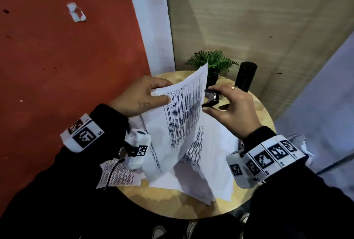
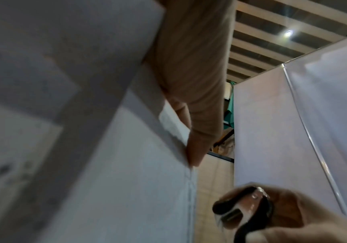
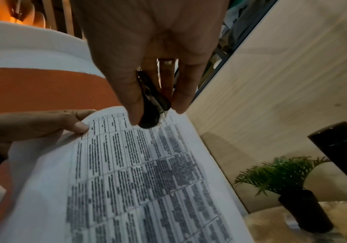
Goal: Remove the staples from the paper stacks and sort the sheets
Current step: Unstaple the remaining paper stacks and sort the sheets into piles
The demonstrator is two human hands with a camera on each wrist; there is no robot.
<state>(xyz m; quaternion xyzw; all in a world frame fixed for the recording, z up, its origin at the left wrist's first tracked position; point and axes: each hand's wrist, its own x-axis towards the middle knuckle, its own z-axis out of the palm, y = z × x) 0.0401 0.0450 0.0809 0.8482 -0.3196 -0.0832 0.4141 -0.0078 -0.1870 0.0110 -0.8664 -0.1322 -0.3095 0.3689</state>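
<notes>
Two hands work above a round wooden table (image 1: 254,187): the left hand (image 1: 138,99) pinches a printed stapled stack (image 1: 182,120) raised over its middle, the right hand (image 1: 233,108) grips a black staple remover (image 1: 210,101). Loose sheets (image 1: 206,171) cover the centre; a plant (image 1: 214,62) and a black cylinder (image 1: 246,76) stand at the far edge, against a red wall (image 1: 67,56).

dim indoor light. 1 ceiling lamp (image 2: 288,33) flared in the left wrist view, where the near paper (image 2: 106,180) was blurred and out of focus. soft shadows fell on the wall (image 1: 249,18). wide-angle bending at frame edges.
</notes>
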